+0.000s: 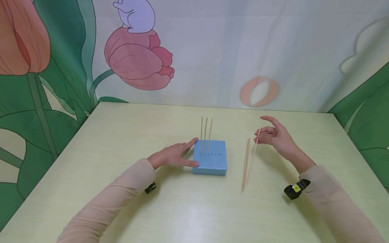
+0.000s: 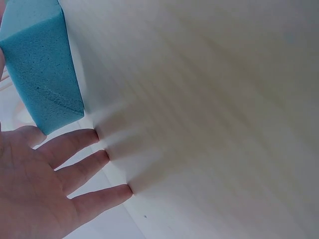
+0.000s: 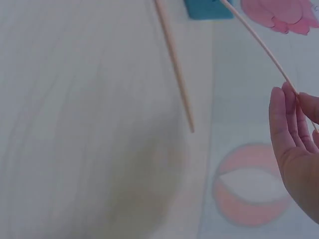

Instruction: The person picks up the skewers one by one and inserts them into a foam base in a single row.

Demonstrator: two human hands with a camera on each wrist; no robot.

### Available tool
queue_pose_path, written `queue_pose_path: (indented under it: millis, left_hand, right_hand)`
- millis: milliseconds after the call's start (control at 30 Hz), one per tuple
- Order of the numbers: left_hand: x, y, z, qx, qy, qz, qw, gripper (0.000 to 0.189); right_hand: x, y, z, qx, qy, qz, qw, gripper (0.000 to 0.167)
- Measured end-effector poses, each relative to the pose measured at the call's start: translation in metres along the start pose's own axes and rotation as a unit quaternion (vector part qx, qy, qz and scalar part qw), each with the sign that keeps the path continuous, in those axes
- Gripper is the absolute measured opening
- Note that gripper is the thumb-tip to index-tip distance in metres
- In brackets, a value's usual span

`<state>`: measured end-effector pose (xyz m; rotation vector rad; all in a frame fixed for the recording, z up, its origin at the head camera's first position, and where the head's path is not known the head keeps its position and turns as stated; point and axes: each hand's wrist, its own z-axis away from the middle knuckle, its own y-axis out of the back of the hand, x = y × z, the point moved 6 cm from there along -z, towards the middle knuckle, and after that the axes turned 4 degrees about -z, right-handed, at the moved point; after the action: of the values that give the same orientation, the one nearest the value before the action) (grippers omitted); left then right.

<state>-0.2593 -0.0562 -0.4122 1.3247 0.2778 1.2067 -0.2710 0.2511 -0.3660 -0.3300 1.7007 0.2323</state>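
Observation:
A blue foam block [image 1: 209, 163] lies on the table with a row of small dark holes on top. Three thin wooden sticks [image 1: 205, 135] stand upright in its left part. My left hand [image 1: 171, 154] holds the block's left side between thumb and index finger; in the left wrist view the other fingers [image 2: 84, 172] are spread beside it. My right hand [image 1: 278, 138] pinches one thin stick [image 1: 254, 150] between thumb and fingers, right of the block. That stick slants down, its lower end near the loose sticks [image 3: 174, 64].
A small bundle of sticks [image 1: 245, 165] lies on the pale table [image 1: 188, 209] between the block and my right hand. A printed curtain [image 1: 206, 50] with flowers and leaves hangs behind the table's far edge. Dark wrist devices [image 1: 293, 191] sit at both sleeves.

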Motion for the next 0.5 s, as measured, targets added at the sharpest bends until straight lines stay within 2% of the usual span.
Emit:
queue_pose_path:
  millis: [167,367,500]
  left_hand:
    - [0.0,-0.001,0.0,0.0,0.0,-0.001,1.0,0.097]
    - [0.0,0.0,0.001,0.003,-0.002,-0.007,1.0,0.096]
    - [0.001,0.0,0.001,0.004,-0.006,-0.005,1.0,0.096]
  right_hand:
    - [-0.023,-0.011,0.001,0.02,0.047,0.022,0.9985,0.059]
    - [-0.047,-0.026,0.003,0.043,0.09,0.053,0.9936,0.033]
    - [-0.065,-0.039,0.004,0.056,0.116,0.061,0.9898,0.027]
